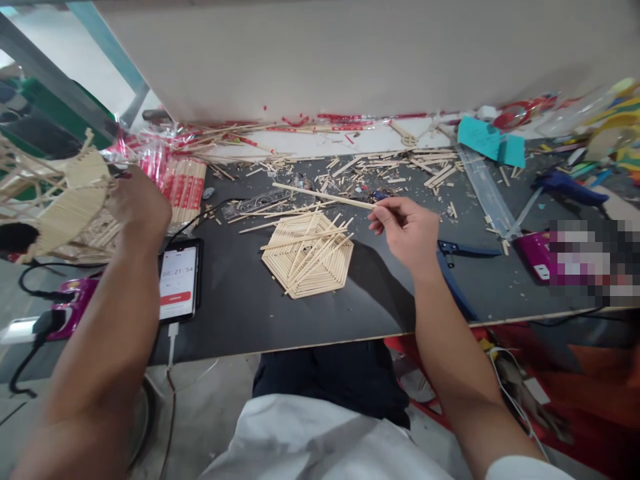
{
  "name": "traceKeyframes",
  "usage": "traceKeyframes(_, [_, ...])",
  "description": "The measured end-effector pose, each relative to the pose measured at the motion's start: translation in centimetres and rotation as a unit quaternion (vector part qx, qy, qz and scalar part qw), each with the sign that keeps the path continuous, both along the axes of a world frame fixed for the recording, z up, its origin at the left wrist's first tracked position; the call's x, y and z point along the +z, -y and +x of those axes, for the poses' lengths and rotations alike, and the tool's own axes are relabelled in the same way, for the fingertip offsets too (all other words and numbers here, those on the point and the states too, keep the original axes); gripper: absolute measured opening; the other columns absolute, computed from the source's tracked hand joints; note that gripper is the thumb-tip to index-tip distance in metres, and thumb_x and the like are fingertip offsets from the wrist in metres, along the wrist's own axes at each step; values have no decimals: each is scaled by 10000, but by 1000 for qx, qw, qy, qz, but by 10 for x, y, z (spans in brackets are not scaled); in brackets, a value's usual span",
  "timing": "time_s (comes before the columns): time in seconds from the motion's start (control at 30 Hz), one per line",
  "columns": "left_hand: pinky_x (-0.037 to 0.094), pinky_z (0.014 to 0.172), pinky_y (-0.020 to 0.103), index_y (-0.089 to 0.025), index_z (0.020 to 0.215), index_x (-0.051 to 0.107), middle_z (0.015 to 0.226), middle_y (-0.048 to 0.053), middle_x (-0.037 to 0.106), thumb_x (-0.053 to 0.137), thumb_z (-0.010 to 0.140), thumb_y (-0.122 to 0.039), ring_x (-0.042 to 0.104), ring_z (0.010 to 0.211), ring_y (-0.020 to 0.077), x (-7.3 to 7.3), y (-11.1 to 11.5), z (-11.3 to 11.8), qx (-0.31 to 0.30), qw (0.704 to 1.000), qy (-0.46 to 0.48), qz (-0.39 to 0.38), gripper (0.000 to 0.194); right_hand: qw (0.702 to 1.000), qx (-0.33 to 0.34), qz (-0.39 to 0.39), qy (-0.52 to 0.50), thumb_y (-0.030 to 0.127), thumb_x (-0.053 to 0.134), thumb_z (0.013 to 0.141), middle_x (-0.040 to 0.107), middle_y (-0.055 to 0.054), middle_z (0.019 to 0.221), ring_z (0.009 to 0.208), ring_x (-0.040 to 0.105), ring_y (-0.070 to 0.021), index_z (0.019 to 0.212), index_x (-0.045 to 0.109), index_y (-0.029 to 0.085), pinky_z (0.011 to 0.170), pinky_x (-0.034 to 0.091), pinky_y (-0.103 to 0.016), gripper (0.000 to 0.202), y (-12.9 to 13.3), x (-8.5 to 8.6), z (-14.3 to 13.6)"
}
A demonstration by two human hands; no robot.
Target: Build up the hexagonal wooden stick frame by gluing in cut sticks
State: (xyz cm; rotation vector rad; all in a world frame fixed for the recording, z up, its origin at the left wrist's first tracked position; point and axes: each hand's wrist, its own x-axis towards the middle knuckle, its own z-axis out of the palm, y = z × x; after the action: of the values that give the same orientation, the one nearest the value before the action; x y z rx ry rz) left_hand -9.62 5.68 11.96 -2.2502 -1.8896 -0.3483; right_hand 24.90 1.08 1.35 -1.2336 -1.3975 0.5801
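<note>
My right hand (407, 230) pinches one end of a thin wooden stick (325, 195), which points left above the table. Below it lies a flat hexagonal panel of glued sticks (320, 277), with several loose sticks (320, 253) across its top. At the far left, my left hand (140, 200) is closed at the right edge of a larger wooden stick model (75, 207); its fingertips are partly hidden. Beside the left forearm, a phone (179, 280) shows a running timer. Blue-handled cutters (457, 267) lie right of the panel, partly behind my right forearm.
Wrapped stick bundles (183, 193) with red labels stand at the back left. Stick scraps (340, 177) litter the back of the dark table (300, 327). A blue glue gun (570, 188) and purple box (537, 257) lie right; a purple power strip (80, 303) with cables is left.
</note>
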Motion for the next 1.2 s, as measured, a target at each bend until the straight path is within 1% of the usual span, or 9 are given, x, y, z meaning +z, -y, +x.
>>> traceKeyframes(0.27, [362, 1181, 435, -62, 1391, 553, 1428, 181, 570, 433, 1070, -434, 497, 1329, 287, -16, 7, -7, -32, 999, 16, -8, 505, 998, 33, -31, 50, 466, 659, 944, 726, -21, 734, 586, 677, -147, 919, 699, 208, 580, 571, -298, 262, 3, -3, -2])
traceKeyframes(0.33, [368, 1175, 453, -27, 1344, 595, 1403, 206, 591, 449, 1063, -317, 502, 1338, 312, -23, 9, 9, -79, 996, -9, -34, 429, 996, 58, -41, 58, 441, 646, 952, 728, -23, 743, 601, 683, -151, 940, 705, 204, 593, 572, -301, 244, 3, -7, -4])
traceKeyframes(0.43, [415, 1128, 433, -74, 1359, 600, 1345, 173, 651, 522, 1039, -342, 568, 1274, 321, -43, 25, 48, -200, 976, -4, -89, 425, 991, 101, -62, 68, 400, 642, 949, 729, -21, 745, 606, 681, -156, 950, 712, 207, 604, 568, -307, 205, 1, -14, -7])
traceKeyframes(0.5, [424, 1116, 453, -84, 1389, 575, 1346, 189, 651, 517, 1040, -439, 592, 1262, 334, -62, 38, 71, -227, 967, 14, -116, 501, 987, 124, -70, 77, 377, 643, 945, 729, -20, 748, 598, 671, -156, 945, 712, 207, 606, 554, -308, 183, -2, -19, -9])
traceKeyframes(0.57, [403, 1139, 496, -54, 1476, 480, 1425, 242, 591, 561, 974, -621, 545, 1337, 382, -83, 48, 84, -216, 968, 43, -121, 762, 982, 141, -75, 101, 353, 638, 944, 727, -20, 748, 595, 658, -154, 940, 714, 202, 608, 530, -308, 169, -4, -21, -9])
traceKeyframes(0.63, [313, 1206, 555, -54, 1569, 339, 1596, 283, 407, 592, 865, -782, 364, 1494, 441, -101, 53, 88, -217, 964, 63, -143, 1045, 975, 148, -74, 151, 320, 643, 936, 731, -27, 760, 614, 644, -157, 918, 724, 195, 631, 507, -313, 149, -6, -20, -8])
traceKeyframes(0.73, [178, 1250, 615, -86, 1619, 230, 1693, 291, 205, 543, 816, -873, 141, 1582, 473, -117, 53, 86, -212, 961, 73, -162, 1167, 958, 150, -71, 234, 279, 662, 915, 743, -48, 820, 673, 624, -164, 870, 740, 187, 685, 484, -327, 129, -6, -16, -6])
traceKeyframes(1.0, [111, 1283, 574, -41, 1618, 215, 1692, 307, 183, 517, 844, -859, 122, 1593, 451, -119, 31, 81, -205, 959, 72, -184, 1167, 949, 142, -89, 268, 211, 698, 872, 695, -42, 853, 664, 584, -147, 869, 730, 180, 671, 463, -311, 45, -6, -16, -8])
traceKeyframes(1.2, [333, 1207, 517, -39, 1528, 391, 1504, 272, 496, 536, 953, -687, 442, 1435, 403, -119, 14, 72, -212, 962, 86, -148, 878, 949, 138, -92, 267, 243, 684, 896, 677, -44, 872, 668, 583, -145, 886, 722, 187, 679, 461, -312, 68, -5, -15, -8])
